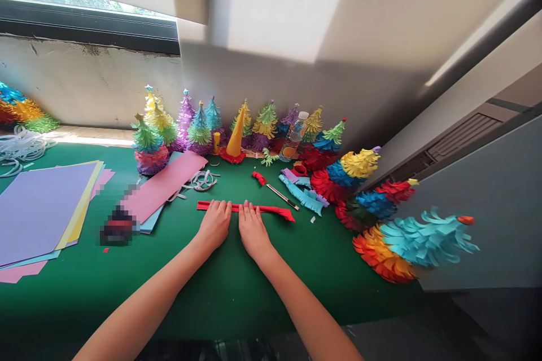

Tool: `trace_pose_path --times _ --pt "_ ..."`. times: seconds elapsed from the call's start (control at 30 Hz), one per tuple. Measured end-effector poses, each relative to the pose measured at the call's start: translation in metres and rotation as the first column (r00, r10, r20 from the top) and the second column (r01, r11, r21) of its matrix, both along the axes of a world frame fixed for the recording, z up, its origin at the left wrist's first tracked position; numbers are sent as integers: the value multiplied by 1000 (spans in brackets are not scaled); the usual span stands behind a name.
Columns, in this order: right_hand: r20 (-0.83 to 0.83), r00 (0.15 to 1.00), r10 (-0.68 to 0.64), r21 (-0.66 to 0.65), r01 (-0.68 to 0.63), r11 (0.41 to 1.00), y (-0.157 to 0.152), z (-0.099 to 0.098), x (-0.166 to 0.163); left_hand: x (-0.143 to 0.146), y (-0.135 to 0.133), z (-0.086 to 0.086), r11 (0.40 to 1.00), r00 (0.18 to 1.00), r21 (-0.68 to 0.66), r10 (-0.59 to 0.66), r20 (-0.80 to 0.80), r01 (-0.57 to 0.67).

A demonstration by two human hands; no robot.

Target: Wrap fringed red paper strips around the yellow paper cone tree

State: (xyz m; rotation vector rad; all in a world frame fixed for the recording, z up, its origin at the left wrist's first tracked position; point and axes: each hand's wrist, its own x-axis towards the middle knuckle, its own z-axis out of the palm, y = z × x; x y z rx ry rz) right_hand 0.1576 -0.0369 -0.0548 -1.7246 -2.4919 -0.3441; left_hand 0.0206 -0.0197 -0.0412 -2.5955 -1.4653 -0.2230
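Observation:
A narrow red paper strip (235, 208), folded lengthwise, lies across the green tabletop. My left hand (217, 223) rests on its left half, fingers stretched forward over the paper and pressing it down. Close beside it, my right hand (253, 231) presses the strip the same way, fingers flat and slightly apart. My thumbs are mostly hidden. The strip's right end (284, 213) flares loose past my right hand. Just beyond it lie a utility knife (282, 196) and a small piece of fringed red paper (258, 178).
Fringed paper trees (199, 130) line the back and right, around a yellow cone (236, 134) with a red base and a plastic bottle (293, 138). Fringed blue strips (302, 194) lie at right. Coloured sheets (46, 208), pink paper (169, 183) and white ribbon (202, 180) are at left.

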Motion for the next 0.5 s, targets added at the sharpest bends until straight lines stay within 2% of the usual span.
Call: trace_pose_path --times 0.1,0.2,0.3,0.33,0.4,0.43,0.5 --pt "-39 999 9 -39 -11 999 1 6 4 0 1 1 1000 1000 -6 -9 15 9" --pt "-170 984 59 3 -59 998 -1 30 8 0 2 1 1000 1000 3 -12 24 12" --pt "-263 943 203 188 -157 970 -20 80 5 0 3 -1 1000 1000 -13 -7 29 7" --pt "-243 930 276 276 -207 939 -32 100 2 0 4 -1 1000 1000 -24 -6 30 7" --pt "-182 882 435 498 -300 814 -59 141 -4 0 4 -2 999 1000 -41 -5 28 6" --pt "-182 858 480 560 -311 768 -73 160 -7 0 4 -2 999 1000 -45 1 24 0" --pt "-272 829 488 630 -230 742 -99 190 -14 0 4 -1 999 1000 -44 7 18 -6"
